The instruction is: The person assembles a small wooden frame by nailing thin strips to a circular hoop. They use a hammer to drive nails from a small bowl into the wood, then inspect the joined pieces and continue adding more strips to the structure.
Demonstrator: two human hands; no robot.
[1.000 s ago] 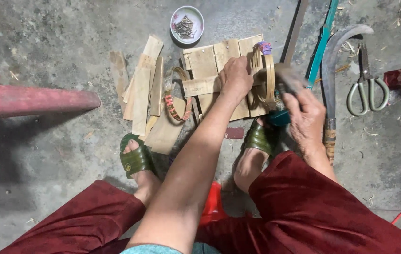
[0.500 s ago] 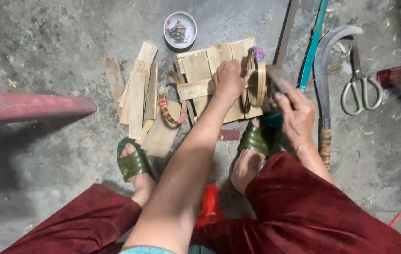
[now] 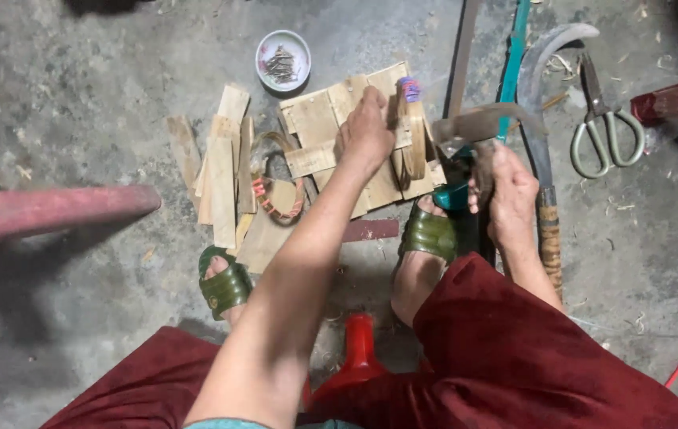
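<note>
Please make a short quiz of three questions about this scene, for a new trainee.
1. True or false: the right hand holds a hammer with a teal grip.
2. On what does the left hand press? A) the scissors B) the joined wooden pieces C) the small bowl of nails
3. Fill in: the curved blade lies on the floor between the hammer and the ____.

Key: 1 true; 2 B; 3 scissors.
</note>
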